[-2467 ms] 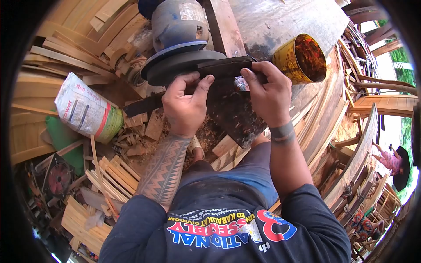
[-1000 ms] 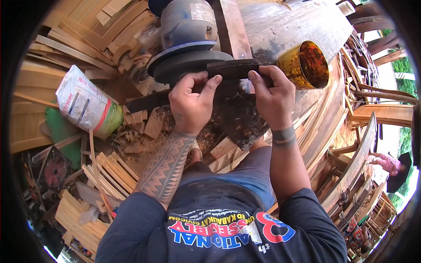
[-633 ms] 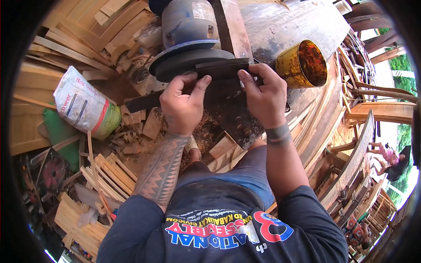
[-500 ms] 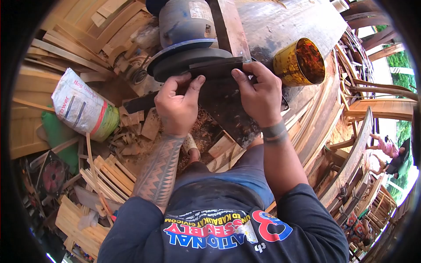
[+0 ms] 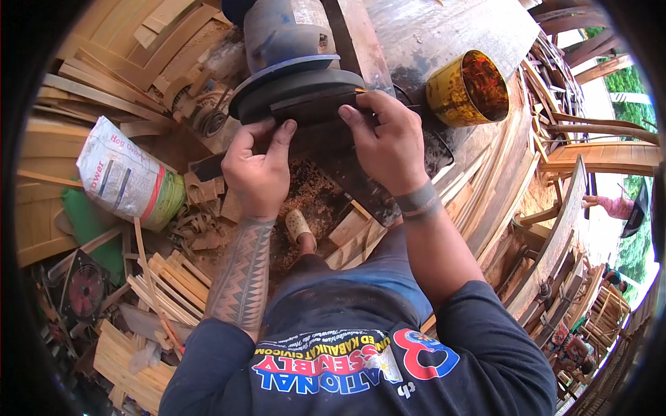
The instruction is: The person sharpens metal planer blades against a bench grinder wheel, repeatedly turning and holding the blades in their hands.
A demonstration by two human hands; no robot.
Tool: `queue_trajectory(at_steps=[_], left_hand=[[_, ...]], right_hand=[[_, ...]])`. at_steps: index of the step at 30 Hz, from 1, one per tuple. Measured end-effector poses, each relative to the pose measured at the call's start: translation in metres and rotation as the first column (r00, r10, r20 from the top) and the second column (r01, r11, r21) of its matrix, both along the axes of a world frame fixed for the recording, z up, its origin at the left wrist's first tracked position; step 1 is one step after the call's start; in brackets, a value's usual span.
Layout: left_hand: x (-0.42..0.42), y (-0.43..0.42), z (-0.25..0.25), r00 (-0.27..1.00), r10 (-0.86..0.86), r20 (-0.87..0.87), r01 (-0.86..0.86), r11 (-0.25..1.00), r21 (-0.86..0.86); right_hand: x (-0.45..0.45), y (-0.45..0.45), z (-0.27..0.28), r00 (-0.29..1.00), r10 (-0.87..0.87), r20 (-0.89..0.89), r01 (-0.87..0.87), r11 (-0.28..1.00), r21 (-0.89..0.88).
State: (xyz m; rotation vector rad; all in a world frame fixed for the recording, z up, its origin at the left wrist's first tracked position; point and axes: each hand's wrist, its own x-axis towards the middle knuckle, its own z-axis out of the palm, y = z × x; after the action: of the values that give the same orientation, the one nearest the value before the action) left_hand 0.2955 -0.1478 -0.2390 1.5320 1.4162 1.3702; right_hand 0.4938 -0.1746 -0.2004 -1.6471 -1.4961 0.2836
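Strip (image 5: 318,108) slid left along wheel (image 5: 291,84), pinched by left hand (image 5: 257,166) and right hand (image 5: 388,139); more strip lay beside wheel.

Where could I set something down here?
The pale tabletop beyond the yellow can, beside the wooden beam, looks mostly bare. Crowded: at the dark wheel, where left hand and right hand hold a dark strip, and around the sack.

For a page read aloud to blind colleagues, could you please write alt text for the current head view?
A left hand and right hand hold a dark strip close to a wheel on a motor. A yellow can is to the right, a sack and wood scraps to the left.
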Motion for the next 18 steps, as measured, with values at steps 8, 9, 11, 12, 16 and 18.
queue_trajectory(at_steps=[8, 9, 11, 12, 16, 18], left_hand=[[-0.013, 0.000, 0.003, 1.000, 0.017, 0.020, -0.016, 0.999, -0.035], [-0.014, 0.000, 0.003, 1.000, 0.017, 0.014, -0.017, 0.999, -0.028], [-0.015, 0.000, 0.004, 1.000, 0.020, 0.004, -0.020, 1.000, -0.013], [-0.015, 0.000, 0.004, 1.000, 0.021, -0.007, -0.021, 1.000, -0.012], [-0.012, 0.000, 0.002, 0.999, 0.011, -0.041, -0.011, 1.000, 0.016], [-0.008, 0.001, 0.001, 1.000, 0.012, -0.020, -0.012, 1.000, 0.005]], right_hand=[[-0.013, 0.003, 0.002, 1.000, 0.019, 0.002, -0.019, 0.999, 0.027], [-0.014, 0.002, 0.002, 1.000, 0.014, 0.006, -0.014, 1.000, 0.017], [-0.015, 0.002, 0.000, 1.000, 0.007, 0.016, -0.007, 1.000, -0.001], [-0.015, 0.002, 0.001, 1.000, 0.011, 0.017, -0.011, 1.000, -0.002], [-0.013, 0.001, 0.002, 1.000, -0.003, 0.016, 0.003, 1.000, -0.016], [-0.010, 0.001, 0.002, 1.000, -0.012, 0.016, 0.012, 1.000, -0.025]])
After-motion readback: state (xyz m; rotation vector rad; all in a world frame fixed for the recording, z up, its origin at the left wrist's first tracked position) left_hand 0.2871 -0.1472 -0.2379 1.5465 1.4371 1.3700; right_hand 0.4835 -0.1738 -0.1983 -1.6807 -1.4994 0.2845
